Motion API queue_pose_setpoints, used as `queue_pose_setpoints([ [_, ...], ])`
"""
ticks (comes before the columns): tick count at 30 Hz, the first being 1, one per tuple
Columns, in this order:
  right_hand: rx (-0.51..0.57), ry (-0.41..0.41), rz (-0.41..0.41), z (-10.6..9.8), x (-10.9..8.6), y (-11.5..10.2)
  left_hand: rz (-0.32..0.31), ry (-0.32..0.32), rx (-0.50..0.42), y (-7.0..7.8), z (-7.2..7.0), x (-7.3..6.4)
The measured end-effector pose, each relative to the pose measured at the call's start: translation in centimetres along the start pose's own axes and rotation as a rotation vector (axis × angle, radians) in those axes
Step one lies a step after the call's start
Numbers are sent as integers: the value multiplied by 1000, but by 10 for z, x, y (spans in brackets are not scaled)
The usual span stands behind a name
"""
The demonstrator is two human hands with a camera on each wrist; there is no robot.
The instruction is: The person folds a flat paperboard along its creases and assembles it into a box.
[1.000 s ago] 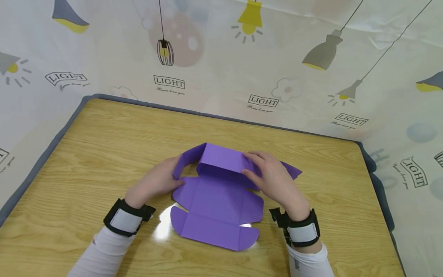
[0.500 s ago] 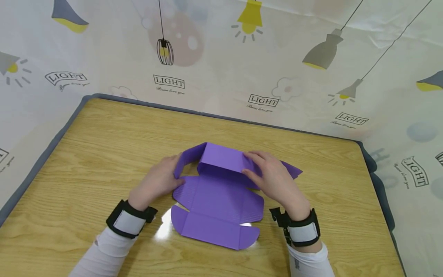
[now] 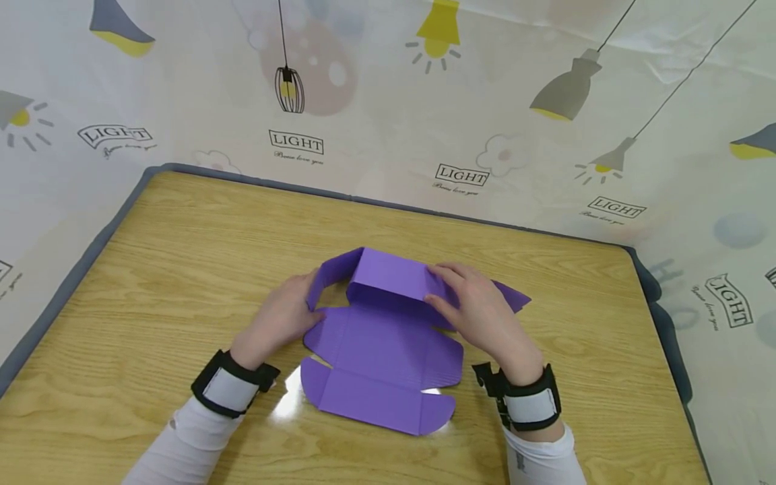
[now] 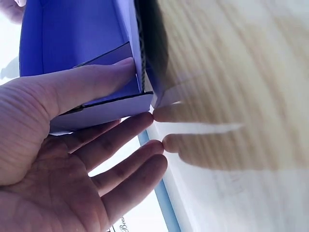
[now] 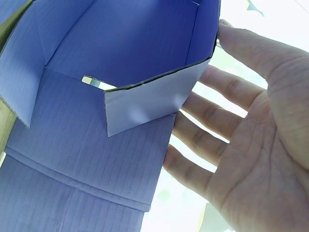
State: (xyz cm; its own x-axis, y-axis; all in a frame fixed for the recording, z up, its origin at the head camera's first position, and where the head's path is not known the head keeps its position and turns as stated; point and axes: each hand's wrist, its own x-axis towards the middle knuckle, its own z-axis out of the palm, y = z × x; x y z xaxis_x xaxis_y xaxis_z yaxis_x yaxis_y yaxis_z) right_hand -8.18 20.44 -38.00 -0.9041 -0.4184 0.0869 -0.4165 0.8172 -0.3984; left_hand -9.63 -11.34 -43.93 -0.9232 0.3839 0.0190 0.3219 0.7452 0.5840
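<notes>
A partly folded purple cardboard box (image 3: pixel 384 337) lies on the table, its near panel and rounded tabs flat. Its far part is folded up, with a top panel (image 3: pixel 388 273) bent over toward the person. My left hand (image 3: pixel 279 313) pinches the left side flap (image 4: pixel 104 112); in the left wrist view the thumb lies across the inside and the fingers spread along the outer side. At the right end of the raised panel, my right hand (image 3: pixel 485 313) grips it, thumb at the front edge. The right wrist view shows a short end flap (image 5: pixel 145 104) bent inward beside the fingers.
The wood-grain table (image 3: pixel 182 269) extends around the box. Behind it hangs a pale cloth backdrop (image 3: pixel 388 101) printed with lamps, meeting the table along a grey edge. Black wrist straps (image 3: pixel 230 384) sit over white sleeves.
The left wrist and forearm have shifted slightly right and away from the person, and the box has edged a little the same way. The right hand keeps almost the same place.
</notes>
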Motion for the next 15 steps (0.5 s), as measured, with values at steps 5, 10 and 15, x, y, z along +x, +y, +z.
queue_pose_setpoints([
  [5, 3, -4, 5, -1, 0, 0, -21, -2, 3, 2, 1, -1],
  [10, 5, -6, 12, -1, 1, 0, -11, 18, -18, 5, 1, -2],
  [15, 7, -1, 11, -1, 1, 0, 4, 52, -58, 7, 2, -2],
])
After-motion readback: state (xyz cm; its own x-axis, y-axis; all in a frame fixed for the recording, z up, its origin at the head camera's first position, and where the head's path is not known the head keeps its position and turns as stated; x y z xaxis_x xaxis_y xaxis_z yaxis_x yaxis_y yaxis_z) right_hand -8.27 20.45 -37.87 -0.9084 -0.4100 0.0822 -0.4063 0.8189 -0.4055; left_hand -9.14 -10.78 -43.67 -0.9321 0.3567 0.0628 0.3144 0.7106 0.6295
